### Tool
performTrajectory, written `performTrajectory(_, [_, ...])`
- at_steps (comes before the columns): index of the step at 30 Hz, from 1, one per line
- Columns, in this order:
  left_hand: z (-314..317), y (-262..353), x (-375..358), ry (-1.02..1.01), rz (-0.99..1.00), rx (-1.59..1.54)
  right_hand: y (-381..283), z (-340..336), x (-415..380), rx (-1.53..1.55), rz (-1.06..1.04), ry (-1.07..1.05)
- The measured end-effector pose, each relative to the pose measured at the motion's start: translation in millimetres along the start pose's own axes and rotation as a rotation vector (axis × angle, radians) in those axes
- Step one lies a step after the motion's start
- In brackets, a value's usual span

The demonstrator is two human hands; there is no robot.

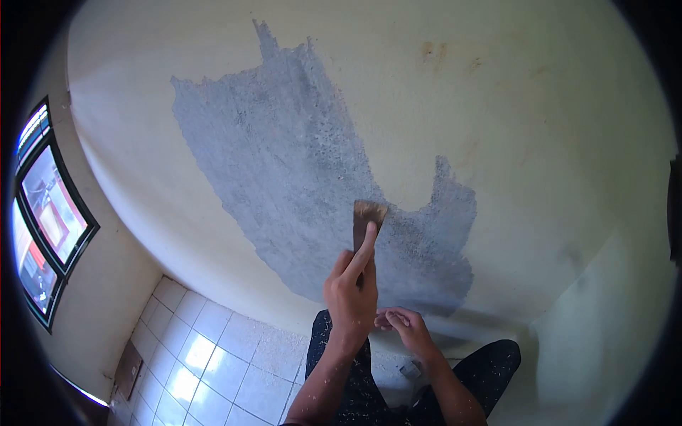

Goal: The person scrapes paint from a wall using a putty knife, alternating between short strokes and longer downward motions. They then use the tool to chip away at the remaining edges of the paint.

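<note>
My left hand (352,295) is closed round a putty knife (369,213), its index finger stretched along the flat blade. The blade's wide edge is up against the wall, at the border between a bare grey patch (284,149) and the cream paint (398,128). Most of the handle is hidden in the palm. Lower and to the right, my right hand (403,325) hangs in front of the wall's foot with its fingers curled in; nothing shows between them. Pale flecks dot both forearms.
Dark trousers with pale specks cover my bent legs (490,369), close to the wall. White floor tiles (234,355) stretch to the left, below a dark-framed window (53,220). A small grey object (410,369) lies between my legs. A brown panel (128,369) stands at the lower left.
</note>
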State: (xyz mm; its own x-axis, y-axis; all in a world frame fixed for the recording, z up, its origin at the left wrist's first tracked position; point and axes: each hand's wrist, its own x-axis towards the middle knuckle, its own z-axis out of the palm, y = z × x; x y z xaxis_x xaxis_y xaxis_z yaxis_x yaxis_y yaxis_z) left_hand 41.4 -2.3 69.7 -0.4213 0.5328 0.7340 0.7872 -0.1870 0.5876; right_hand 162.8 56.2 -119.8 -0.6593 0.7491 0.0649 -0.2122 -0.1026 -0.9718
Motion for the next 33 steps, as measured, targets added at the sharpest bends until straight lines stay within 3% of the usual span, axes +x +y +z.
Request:
performTrajectory(8, [-12.4, 5.6, -8.8, -0.05, -0.048, -0.002, -1.5, 10.0, -0.1, -0.002, 0.022, -0.012])
performTrajectory(11, [-2.2, 8.8, 6.5, -0.028, 0.019, 0.025, 3.4, 11.2, -1.8, -0.007, 0.03, -0.019])
performTrajectory(17, [-12.0, 18.7, -12.8, -0.027, -0.084, -0.109, -6.1, 8.8, -3.9, -0.019, -0.002, -0.031])
performTrajectory(21, [3.2, 13.8, 4.8, -0.004, 0.014, -0.05, -1.6, 5.3, -2.5, 0.001, -0.005, -0.019])
performTrajectory(28, [-10.1, 24.9, -13.7, -0.026, -0.096, -0.109, -7.3, 8.6, -12.6, 0.017, 0.003, 0.005])
performTrajectory(33, [3.7, 13.2, 2.1, -0.004, -0.038, -0.037, -1.9, 5.3, -9.6, 0.017, 0.002, -0.012])
